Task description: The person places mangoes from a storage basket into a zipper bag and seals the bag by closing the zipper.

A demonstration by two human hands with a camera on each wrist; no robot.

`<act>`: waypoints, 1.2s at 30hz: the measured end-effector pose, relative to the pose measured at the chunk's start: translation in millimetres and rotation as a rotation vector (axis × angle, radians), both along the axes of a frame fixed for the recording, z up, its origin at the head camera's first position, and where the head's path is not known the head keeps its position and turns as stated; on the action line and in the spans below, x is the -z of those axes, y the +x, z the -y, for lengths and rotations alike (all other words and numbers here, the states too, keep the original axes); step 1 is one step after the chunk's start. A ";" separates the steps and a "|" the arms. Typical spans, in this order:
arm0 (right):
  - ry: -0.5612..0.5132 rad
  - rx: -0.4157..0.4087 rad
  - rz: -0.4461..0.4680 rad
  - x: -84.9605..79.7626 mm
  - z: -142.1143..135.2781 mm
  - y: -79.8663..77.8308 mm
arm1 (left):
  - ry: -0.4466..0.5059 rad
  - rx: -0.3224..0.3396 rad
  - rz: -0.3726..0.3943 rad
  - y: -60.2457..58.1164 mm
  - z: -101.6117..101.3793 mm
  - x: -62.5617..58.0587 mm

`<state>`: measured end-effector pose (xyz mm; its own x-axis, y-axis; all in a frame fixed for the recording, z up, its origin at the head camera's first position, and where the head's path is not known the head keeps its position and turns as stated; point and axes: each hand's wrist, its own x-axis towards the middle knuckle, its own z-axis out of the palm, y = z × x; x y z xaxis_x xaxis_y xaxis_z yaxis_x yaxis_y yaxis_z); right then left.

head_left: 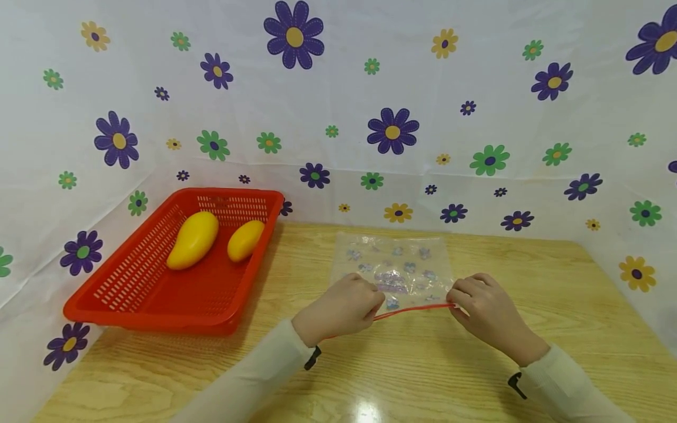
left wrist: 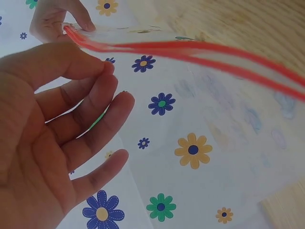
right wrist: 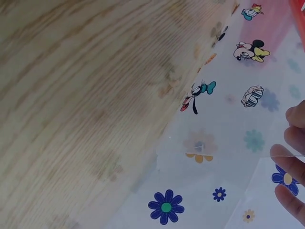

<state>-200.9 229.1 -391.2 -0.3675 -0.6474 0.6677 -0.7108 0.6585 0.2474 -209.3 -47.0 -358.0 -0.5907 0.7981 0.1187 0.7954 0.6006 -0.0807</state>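
Note:
A clear printed zip bag [head_left: 409,267] with a red zip strip [head_left: 415,308] along its near edge stretches between both hands. My right hand [head_left: 489,311] pinches the strip's right end between thumb and fingers. Over the strip, further left, is my left hand [head_left: 344,305], its fingers curled downward. In the left wrist view, that hand's thumb and index tips [left wrist: 108,67] meet just beside the strip; I cannot tell whether film is between them. There the two red bands lie together at one end and spread apart toward the other. Cartoon figures [right wrist: 251,51] show on the film in the right wrist view.
To the left stands a red slotted basket [head_left: 153,320] holding two yellow mangoes [head_left: 193,239], one larger than the other. The light wooden table [head_left: 534,282] meets a white flowered cloth [head_left: 338,88] at its back and sides.

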 end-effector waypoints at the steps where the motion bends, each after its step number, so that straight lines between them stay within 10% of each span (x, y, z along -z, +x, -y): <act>1: 0.000 -0.001 0.000 0.0 -0.3 0.2 | -0.001 -0.001 -0.002 0.1 -0.9 -0.4; 18: 0.005 -0.011 0.029 1.0 -2.2 0.6 | -0.017 -0.008 0.025 -1.8 -6.3 1.6; 36: -0.013 0.009 0.126 -8.9 6.0 11.4 | 0.009 -0.014 -0.200 3.5 -18.2 1.1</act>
<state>-189.5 223.0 -382.3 -0.4551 -0.6349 0.6243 -0.7294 0.6680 0.1476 -205.7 -28.8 -359.1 -0.5654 0.7885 0.2420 0.7557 0.6128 -0.2311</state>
